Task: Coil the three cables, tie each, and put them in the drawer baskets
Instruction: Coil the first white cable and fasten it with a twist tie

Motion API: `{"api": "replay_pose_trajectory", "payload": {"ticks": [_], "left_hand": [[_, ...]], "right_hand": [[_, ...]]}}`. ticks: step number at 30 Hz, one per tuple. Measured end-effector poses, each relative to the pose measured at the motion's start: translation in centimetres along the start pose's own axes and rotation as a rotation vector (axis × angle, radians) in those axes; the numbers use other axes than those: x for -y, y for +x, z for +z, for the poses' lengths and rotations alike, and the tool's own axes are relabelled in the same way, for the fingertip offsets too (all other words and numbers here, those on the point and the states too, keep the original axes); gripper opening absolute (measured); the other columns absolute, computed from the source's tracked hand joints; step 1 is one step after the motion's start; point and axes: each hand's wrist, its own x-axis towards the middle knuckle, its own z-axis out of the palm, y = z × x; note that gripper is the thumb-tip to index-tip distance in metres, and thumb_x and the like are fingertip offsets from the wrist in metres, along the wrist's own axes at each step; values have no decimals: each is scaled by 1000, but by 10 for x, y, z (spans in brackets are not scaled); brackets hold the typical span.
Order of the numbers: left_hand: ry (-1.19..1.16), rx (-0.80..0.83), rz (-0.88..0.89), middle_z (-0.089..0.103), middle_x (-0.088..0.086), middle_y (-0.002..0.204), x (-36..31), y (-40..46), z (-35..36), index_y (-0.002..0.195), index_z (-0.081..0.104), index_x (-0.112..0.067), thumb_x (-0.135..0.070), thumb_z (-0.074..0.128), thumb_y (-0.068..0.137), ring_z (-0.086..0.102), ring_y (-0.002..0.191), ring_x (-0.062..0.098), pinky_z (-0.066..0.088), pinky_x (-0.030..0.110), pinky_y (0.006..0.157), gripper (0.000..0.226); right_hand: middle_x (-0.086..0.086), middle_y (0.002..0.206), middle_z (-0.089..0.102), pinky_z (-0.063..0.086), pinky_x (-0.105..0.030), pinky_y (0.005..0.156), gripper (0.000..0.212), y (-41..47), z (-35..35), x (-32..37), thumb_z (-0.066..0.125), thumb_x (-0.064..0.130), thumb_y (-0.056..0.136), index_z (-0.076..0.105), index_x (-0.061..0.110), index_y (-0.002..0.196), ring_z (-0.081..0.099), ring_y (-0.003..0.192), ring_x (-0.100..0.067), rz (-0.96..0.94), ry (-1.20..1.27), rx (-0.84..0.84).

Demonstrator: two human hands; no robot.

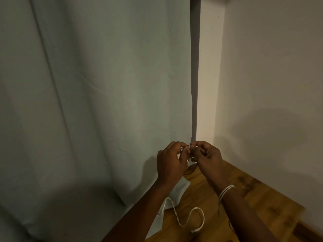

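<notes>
Left hand (170,162): curled, fingertips pinching a thin dark tie (189,145) at 12 o'clock of its knuckles.
Right hand (206,154): curled, pinching the same tie, fingertips touching the left's.
White braided cable (181,222): loose on the brown wooden tabletop (262,203), at 6 o'clock from the hands.
Pale green curtain (96,102): hangs at 9 o'clock.

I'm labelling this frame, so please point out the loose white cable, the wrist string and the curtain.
white cable (176,217): head view, on its wavy run lying across the wooden surface.
wrist string (225,190): head view, on the white strands wrapped around the right wrist.
curtain (97,95): head view, on its broad middle fold.
</notes>
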Motion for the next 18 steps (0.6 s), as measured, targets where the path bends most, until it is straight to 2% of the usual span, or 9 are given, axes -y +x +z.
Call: {"api": "replay_pose_trajectory", "payload": {"ticks": [4,7,14,18], "left_hand": [[-11,-4,0,72,-8,88,-4,-1,-1,96,70,-22,-42,51,93,65,74,7,57,38,67,28],[-18,-13,1,73,-7,89,-4,-4,-2,98,71,-22,-48,45,92,67,75,7,57,37,70,37],[-20,-35,-13,74,-8,86,-7,-7,-1,94,72,-21,-45,50,91,66,71,7,56,38,69,32],[-10,-42,-31,73,-9,82,-9,-7,0,90,70,-21,-49,46,90,65,68,7,55,33,70,37]], "right_hand": [[1,94,76,62,-40,82,15,-2,5,-3,64,15,94,76,16,103,72,89,-16,-8,21,-16],[-1,94,77,62,-39,82,15,-6,9,-1,64,13,93,76,15,103,73,87,-15,11,82,-64],[-3,96,77,60,-37,85,17,-9,15,4,66,12,92,76,11,106,73,92,-18,69,223,-80],[-6,95,77,61,-32,80,17,-11,14,6,65,9,93,76,8,105,74,89,-19,115,322,-130]]}}
